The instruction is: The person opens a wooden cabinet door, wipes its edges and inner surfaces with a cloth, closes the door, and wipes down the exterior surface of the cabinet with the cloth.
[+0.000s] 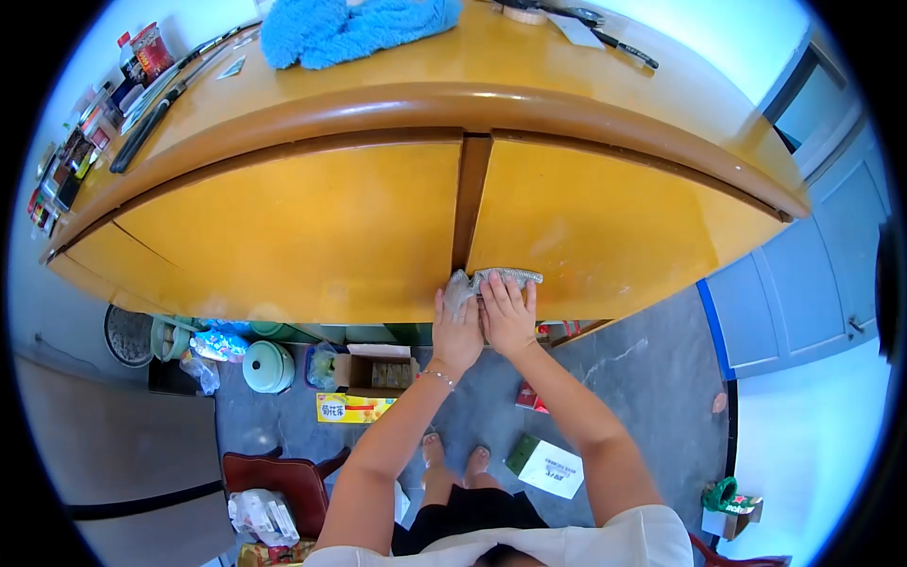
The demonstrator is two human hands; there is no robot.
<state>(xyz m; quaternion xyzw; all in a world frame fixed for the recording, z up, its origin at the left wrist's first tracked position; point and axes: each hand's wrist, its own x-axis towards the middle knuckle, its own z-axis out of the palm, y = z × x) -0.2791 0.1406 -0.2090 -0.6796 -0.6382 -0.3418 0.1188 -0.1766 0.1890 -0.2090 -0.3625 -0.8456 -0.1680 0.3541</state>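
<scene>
Left hand (457, 333) and right hand (509, 319) side by side, touching, both on a grey cloth (461, 289) against the yellow cabinet (312, 227), low on its front by the door gap (471, 194). Right fingers laid flat, close together; can't tell from where I stand if the left pinches. On the cabinet's top: fluffy blue cloth (354, 33), black pen (625, 48). Floor below the cabinet: lidded pot (268, 367), yellow box (354, 408); farther out from it, green-and-white box (551, 470).

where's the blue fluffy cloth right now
In the head view, the blue fluffy cloth lies on the wooden cabinet top, at the picture's upper edge, left of the black pen.
</scene>
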